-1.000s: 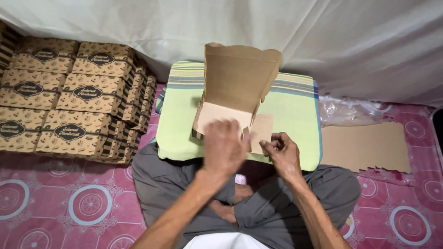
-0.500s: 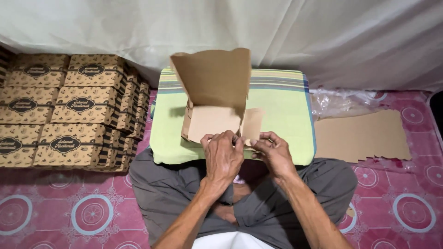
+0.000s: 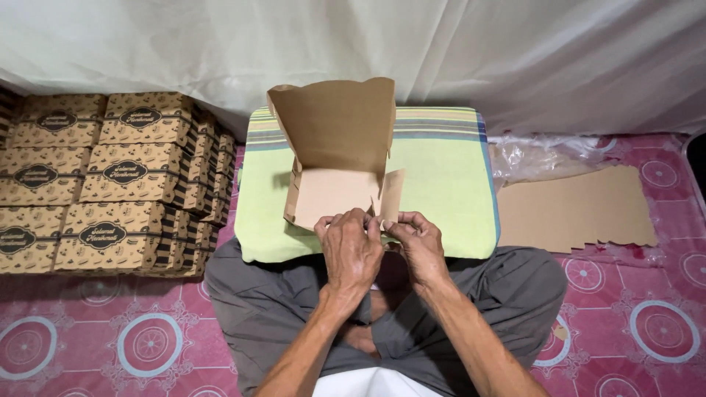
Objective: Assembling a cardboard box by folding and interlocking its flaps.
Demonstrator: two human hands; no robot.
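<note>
My left hand (image 3: 351,250) and right hand (image 3: 419,246) meet at the near edge of a half-folded cardboard box (image 3: 334,165), which rests on the green striped cushion (image 3: 441,184) just beyond my knuckles. The fingers of my left hand curl over the box's front edge, and my right hand pinches the small side flap (image 3: 390,197) that stands up just above its fingertips; the two hands touch each other at the fingers. The box's tall lid panel rises upright beyond both hands, its plain brown inside facing me. Below my wrists lie my crossed legs in grey trousers (image 3: 272,309).

Well out to the left of my left hand stands a stack of finished printed boxes (image 3: 110,176), brown with dark oval labels, piled in rows on the pink patterned mat (image 3: 88,338). To the right of my right hand, past the cushion's edge, lies a pile of flat cardboard blanks (image 3: 573,209) with clear plastic wrapping (image 3: 544,151) just behind it. A white cloth (image 3: 515,51) hangs across the back.
</note>
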